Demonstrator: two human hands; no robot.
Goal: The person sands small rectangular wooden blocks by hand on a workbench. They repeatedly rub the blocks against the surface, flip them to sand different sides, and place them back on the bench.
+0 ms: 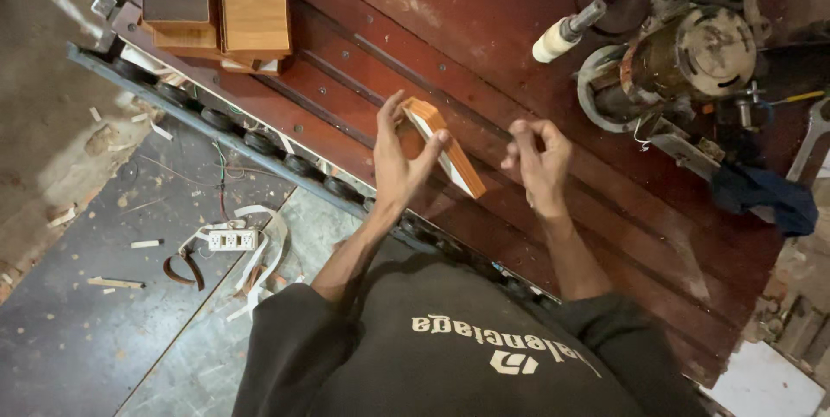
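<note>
One wooden block (443, 151) slants lengthwise down-right in left hand (396, 162)

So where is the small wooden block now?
In the head view, near the middle, the small wooden block is held in the left hand, above the red machine table, beside the right hand.

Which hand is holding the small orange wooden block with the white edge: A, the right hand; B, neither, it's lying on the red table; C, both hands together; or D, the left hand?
D: the left hand grips the wooden block, while the right hand is curled beside it, apart.
</note>
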